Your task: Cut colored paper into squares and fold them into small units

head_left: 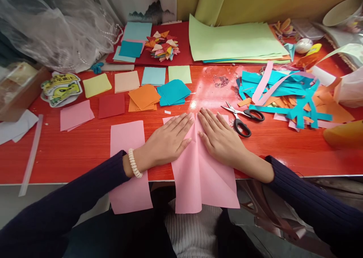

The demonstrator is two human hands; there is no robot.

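The left hand (169,140) and the right hand (219,139) lie flat on the pink sheet (185,178), one on each side of its raised central ridge, with the fingers of both extended and gripping nothing. The sheet rests on the red table (76,152), its lower part projecting past the near edge, between a narrower pink strip (127,137) at left and the black-handled scissors (240,112) at right. Beside the yellow squares (97,85), a yellow-and-green printed cutout (61,89) carries dark characters too small to read with certainty.
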